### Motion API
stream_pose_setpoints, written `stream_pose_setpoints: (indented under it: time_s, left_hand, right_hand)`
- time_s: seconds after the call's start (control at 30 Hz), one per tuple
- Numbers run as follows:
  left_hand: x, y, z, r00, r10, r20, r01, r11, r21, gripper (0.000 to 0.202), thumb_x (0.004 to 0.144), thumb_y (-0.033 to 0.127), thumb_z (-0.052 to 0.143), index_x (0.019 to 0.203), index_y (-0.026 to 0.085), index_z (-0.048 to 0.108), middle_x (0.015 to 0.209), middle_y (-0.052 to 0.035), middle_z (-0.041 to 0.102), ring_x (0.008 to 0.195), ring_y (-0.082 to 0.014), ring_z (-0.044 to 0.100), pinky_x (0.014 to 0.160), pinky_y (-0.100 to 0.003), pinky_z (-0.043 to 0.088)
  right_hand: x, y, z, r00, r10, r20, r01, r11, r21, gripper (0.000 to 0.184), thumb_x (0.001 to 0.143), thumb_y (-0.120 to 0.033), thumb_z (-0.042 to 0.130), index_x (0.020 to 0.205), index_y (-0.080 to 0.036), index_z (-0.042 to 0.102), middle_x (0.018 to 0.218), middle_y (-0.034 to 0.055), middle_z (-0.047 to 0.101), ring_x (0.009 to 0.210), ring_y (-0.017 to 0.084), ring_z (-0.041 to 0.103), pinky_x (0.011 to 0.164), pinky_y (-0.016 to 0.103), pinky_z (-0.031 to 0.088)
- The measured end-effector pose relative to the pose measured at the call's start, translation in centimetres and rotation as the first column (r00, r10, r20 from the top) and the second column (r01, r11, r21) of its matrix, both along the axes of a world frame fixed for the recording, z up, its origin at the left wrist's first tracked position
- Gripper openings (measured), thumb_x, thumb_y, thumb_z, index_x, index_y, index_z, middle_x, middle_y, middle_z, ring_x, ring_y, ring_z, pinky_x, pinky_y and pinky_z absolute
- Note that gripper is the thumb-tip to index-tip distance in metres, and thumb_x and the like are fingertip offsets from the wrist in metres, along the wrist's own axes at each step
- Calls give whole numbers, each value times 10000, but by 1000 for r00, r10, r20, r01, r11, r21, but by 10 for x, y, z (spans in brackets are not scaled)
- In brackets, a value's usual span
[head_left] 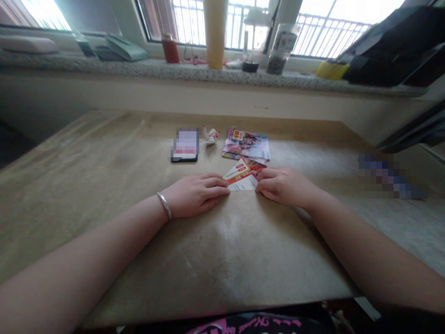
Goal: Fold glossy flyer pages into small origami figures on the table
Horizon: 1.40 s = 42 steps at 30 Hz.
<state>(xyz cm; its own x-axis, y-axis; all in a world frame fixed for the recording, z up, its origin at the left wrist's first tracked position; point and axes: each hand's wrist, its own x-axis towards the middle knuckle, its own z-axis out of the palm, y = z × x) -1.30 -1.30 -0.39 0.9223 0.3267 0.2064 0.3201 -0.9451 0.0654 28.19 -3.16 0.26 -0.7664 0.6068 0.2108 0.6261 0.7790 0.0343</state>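
A small folded printed paper (241, 178), red, orange and white, lies on the brown board (139, 185) between my two hands. My left hand (194, 194), with a silver bangle at the wrist, rests on the board, its curled fingertips pressing the paper's left edge. On the other side, my right hand (283, 185) pinches the paper's right edge with closed fingers. Just beyond lies a stack of colourful leaflets (246, 145). A small folded paper figure (210, 135) sits left of the stack.
A phone (185, 145) lies face up behind my left hand. On the stone window sill (139, 69) stand a red can (170, 48), a tall yellow cylinder (215, 32), a glass jar (281, 48) and a yellow object (332, 69). A blurred item (391, 176) lies at right.
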Motion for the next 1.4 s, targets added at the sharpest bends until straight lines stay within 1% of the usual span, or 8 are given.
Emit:
stream_pose_setpoints:
  time_s: [0.13,0.3,0.57,0.83,1.0,1.2,1.3,1.4]
  left_hand:
    - [-1,1,0,999,3,38,-2,1000,-4,269,924,227,449,1131,194,618,1234,-67,618,1168,-214,549,970,-366,495]
    - [-7,3,5,997,9,73,-5,999,-47,234,913,199,461,1051,206,649,1213,-48,643,1151,-188,569,932,-326,514]
    - [-18,7,15,998,-9,68,15,996,-84,205,832,167,516,925,218,692,1130,-16,690,1048,-186,611,897,-329,523]
    - [-23,10,12,996,17,84,-7,993,-120,189,834,194,528,870,228,711,1069,-3,715,1027,-180,632,874,-305,536]
    - [-26,12,13,997,35,73,-25,991,-134,218,861,227,517,937,233,722,1021,-20,726,1010,-170,643,864,-283,540]
    - [-25,11,14,997,35,70,-24,989,-143,244,871,227,505,995,236,715,1025,-12,725,1015,-177,637,873,-293,537]
    - [-24,11,14,996,38,78,-25,986,-166,255,871,222,505,1023,228,709,1019,-31,723,1009,-180,633,886,-299,529]
    - [-23,10,14,995,45,91,-27,982,-189,266,869,213,497,1033,211,707,1007,-53,718,1001,-186,628,894,-307,522]
  right_hand:
    - [3,0,1,1000,-7,-15,6,1000,-29,205,849,-195,500,832,-231,700,969,45,670,841,163,619,680,261,428]
    - [6,1,3,1000,3,-16,-4,997,-82,188,826,-168,514,811,-217,696,936,45,669,822,161,614,694,265,436]
    - [9,1,4,1000,5,-26,-8,994,-108,185,806,-155,527,816,-223,699,920,41,687,829,166,621,707,276,446]
    - [10,0,6,999,-18,-38,14,993,-118,172,783,-143,537,784,-223,690,923,30,700,808,160,628,693,274,450]
    - [13,-1,8,999,-26,-36,21,991,-129,179,789,-150,533,787,-222,697,944,24,707,820,163,643,706,276,459]
    - [18,0,11,999,-41,-25,37,988,-148,162,774,-144,542,762,-218,685,920,27,706,825,167,638,718,279,462]
    - [18,2,8,996,-69,-63,58,986,-158,153,761,-134,536,764,-212,668,899,39,694,866,185,625,756,296,471]
    - [13,4,2,985,-139,-105,121,979,-163,127,779,-155,528,819,-197,641,904,62,680,878,199,617,775,321,486]
